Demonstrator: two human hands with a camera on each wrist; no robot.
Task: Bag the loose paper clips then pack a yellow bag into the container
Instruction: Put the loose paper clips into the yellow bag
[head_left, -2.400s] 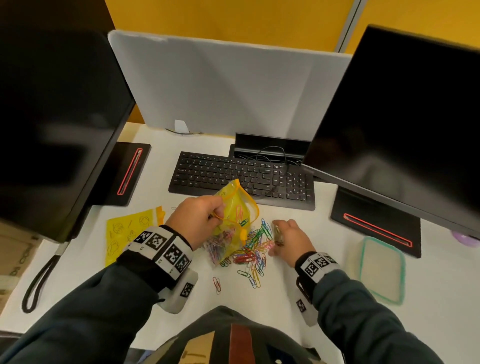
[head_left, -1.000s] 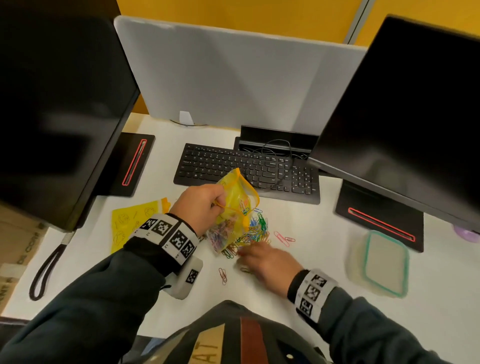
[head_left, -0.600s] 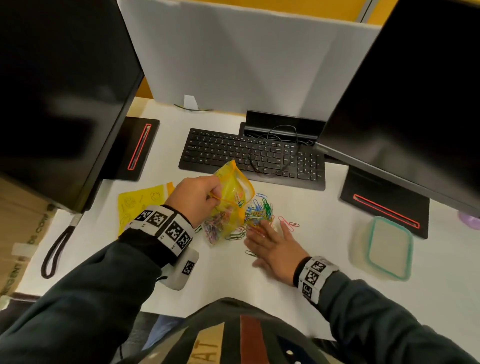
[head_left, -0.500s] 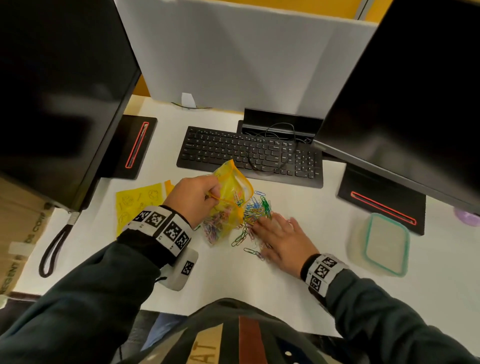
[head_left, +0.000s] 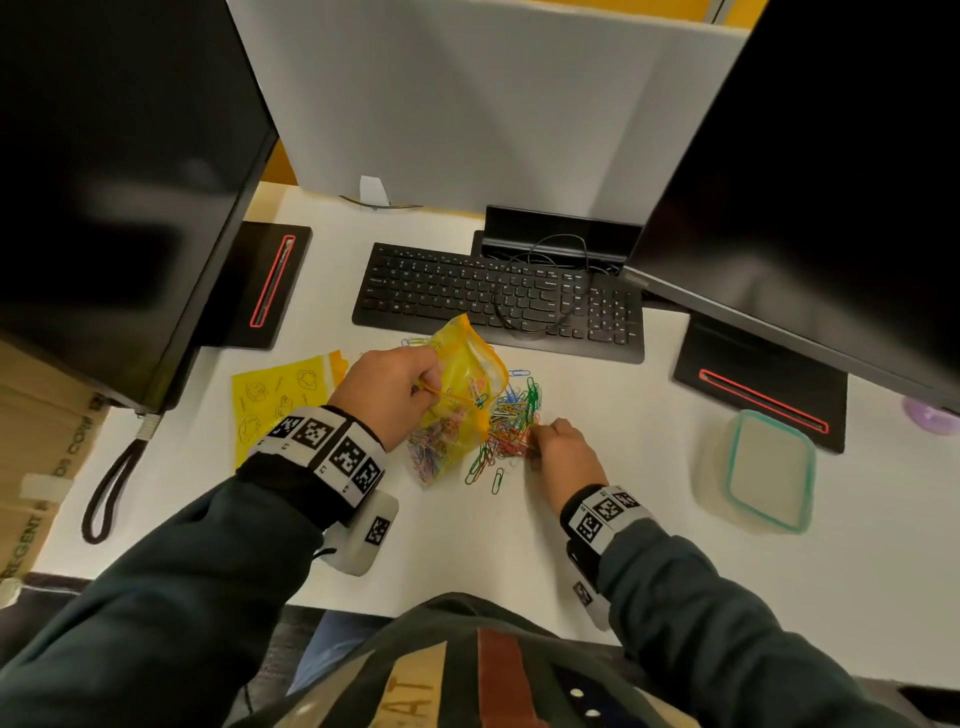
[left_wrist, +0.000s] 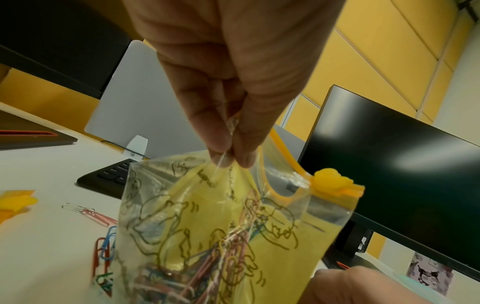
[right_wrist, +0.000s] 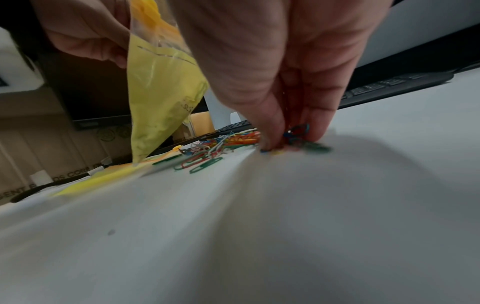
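My left hand (head_left: 395, 395) pinches the rim of a yellow zip bag (head_left: 460, 400) and holds it upright on the white desk; the bag (left_wrist: 221, 236) holds several coloured paper clips and its orange slider (left_wrist: 330, 183) sits at one end. A heap of loose paper clips (head_left: 511, 423) lies just right of the bag. My right hand (head_left: 558, 449) is down on the desk at the heap's right edge, its fingertips (right_wrist: 272, 142) pinching a few clips (right_wrist: 298, 133). The clear container (head_left: 763, 470) with a teal rim stands at the right.
A second yellow bag (head_left: 278, 402) lies flat at the left. A black keyboard (head_left: 498, 299) with a cable sits behind the clips. Two dark monitors (head_left: 810, 171) on black bases flank the desk, with a grey divider behind. A black strap (head_left: 106, 491) hangs off the left edge.
My right hand swept the scattered clips toward the bag with flat fingers, then curled its fingertips onto clips at the heap's edge. The left hand has kept holding the bag in place.
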